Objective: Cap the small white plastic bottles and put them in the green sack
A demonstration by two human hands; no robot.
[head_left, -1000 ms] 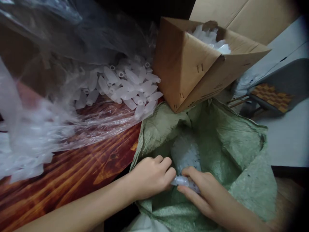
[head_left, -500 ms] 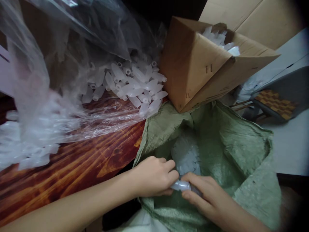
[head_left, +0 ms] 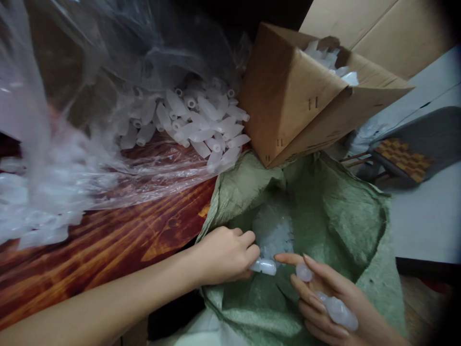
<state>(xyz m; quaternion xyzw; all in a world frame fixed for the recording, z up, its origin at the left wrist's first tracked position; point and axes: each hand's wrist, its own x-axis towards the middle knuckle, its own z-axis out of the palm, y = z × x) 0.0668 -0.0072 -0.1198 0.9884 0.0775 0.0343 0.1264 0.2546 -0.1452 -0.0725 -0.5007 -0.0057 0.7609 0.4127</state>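
My left hand [head_left: 225,254] is closed round a small translucent plastic bottle [head_left: 265,265] at the mouth of a green woven sack [head_left: 334,211]. My right hand [head_left: 324,298] lies palm up just to the right, fingers loosely curled round another small bottle [head_left: 340,312], with a small clear cap [head_left: 304,272] at its fingertips. The two hands are a little apart. Inside the sack lies a heap of white bottles [head_left: 273,230].
A clear plastic bag [head_left: 108,120] full of the same small bottles [head_left: 201,120] lies on the reddish wooden table [head_left: 108,240]. A tilted cardboard box [head_left: 302,96] with more bottles stands behind the sack. A chair with a checkered seat [head_left: 403,154] is at the right.
My hands were pressed together on one bottle; now they have come apart. The right hand has turned palm up and drawn right and down, while the left keeps a bottle.
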